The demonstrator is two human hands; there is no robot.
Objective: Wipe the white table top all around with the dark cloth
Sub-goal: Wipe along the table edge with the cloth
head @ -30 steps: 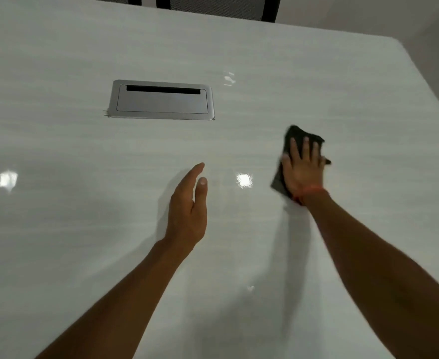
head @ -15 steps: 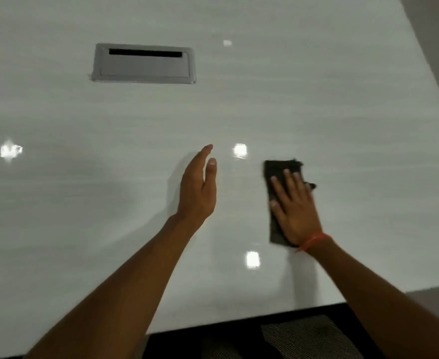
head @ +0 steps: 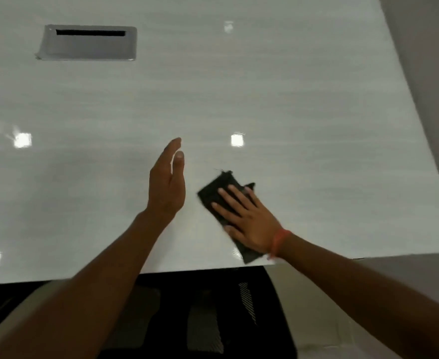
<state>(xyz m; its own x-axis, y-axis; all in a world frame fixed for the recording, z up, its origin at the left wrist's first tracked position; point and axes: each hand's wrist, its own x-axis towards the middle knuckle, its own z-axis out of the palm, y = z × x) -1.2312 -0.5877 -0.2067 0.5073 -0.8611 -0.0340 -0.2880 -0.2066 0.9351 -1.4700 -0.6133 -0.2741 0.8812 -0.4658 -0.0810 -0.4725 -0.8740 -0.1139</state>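
The glossy white table top (head: 291, 104) fills most of the view. A dark folded cloth (head: 213, 194) lies flat on it near the front edge, right of centre. My right hand (head: 247, 218) presses down on the cloth with straight, spread fingers; an orange band circles its wrist. My left hand (head: 166, 185) stands on its edge to the left of the cloth, fingers straight and together, holding nothing and apart from the cloth.
A grey metal cable hatch (head: 87, 42) with a dark slot is set into the table at the far left. The table's front edge (head: 58, 277) runs below my arms, with a dark chair (head: 208, 314) under it. The right edge curves away toward the floor.
My right hand has drawn the cloth back from the far right toward the front edge and turned it slantwise. The view has tilted down, showing the table's front edge. My left hand keeps its pose.
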